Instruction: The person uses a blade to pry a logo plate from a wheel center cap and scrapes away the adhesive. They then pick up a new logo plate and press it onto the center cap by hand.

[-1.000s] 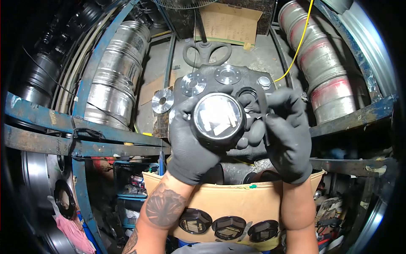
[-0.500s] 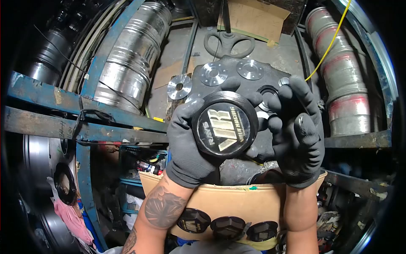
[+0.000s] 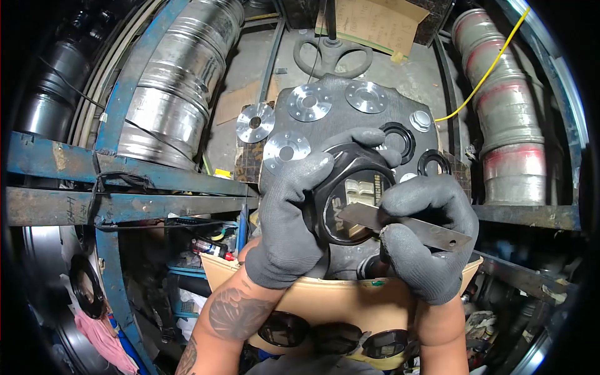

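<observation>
A black wheel center cap (image 3: 335,219) with gold lettering on its face is gripped in my gloved left hand (image 3: 294,206), fingers wrapped round its left and far edges. Between thumb and fingers, my gloved right hand (image 3: 431,231) pinches a thin flat metal blade (image 3: 437,234) with a small hole at one end. The blade's pointed tip overlaps the lettering on the cap. Just beyond the hands, a silver disc (image 3: 272,150) and black rings (image 3: 410,150) lie on a dark grey pad (image 3: 337,134).
More silver discs (image 3: 309,115) and a silver hexagonal cap (image 3: 420,117) sit toward the far side. Several black caps (image 3: 284,329) rest in front of me by a cardboard panel (image 3: 312,292). Stacked metal wheels (image 3: 165,112) stand left, with others (image 3: 511,125) right, behind blue steel beams (image 3: 62,156).
My right hand has come in from the right and now holds the metal blade against the cap's face. The cap has tilted and shifted slightly right and down in my left hand.
</observation>
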The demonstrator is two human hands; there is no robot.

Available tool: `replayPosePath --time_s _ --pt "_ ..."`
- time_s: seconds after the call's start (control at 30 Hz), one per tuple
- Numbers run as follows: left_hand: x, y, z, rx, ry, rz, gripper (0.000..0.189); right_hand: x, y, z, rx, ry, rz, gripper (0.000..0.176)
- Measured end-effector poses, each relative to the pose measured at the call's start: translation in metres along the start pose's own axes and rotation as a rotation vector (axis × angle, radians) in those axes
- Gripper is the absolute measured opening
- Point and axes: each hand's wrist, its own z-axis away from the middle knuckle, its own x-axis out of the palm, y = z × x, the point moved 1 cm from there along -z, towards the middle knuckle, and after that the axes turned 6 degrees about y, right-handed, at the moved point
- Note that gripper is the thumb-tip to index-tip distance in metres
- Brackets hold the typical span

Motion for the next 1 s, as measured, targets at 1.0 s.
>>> replayPosePath --time_s 1.0 --pt "-0.005 -0.011 0.000 -0.069 0.217 0.305 0.049 0.005 -0.004 0.010 -0.273 0.022 0.298 0.024"
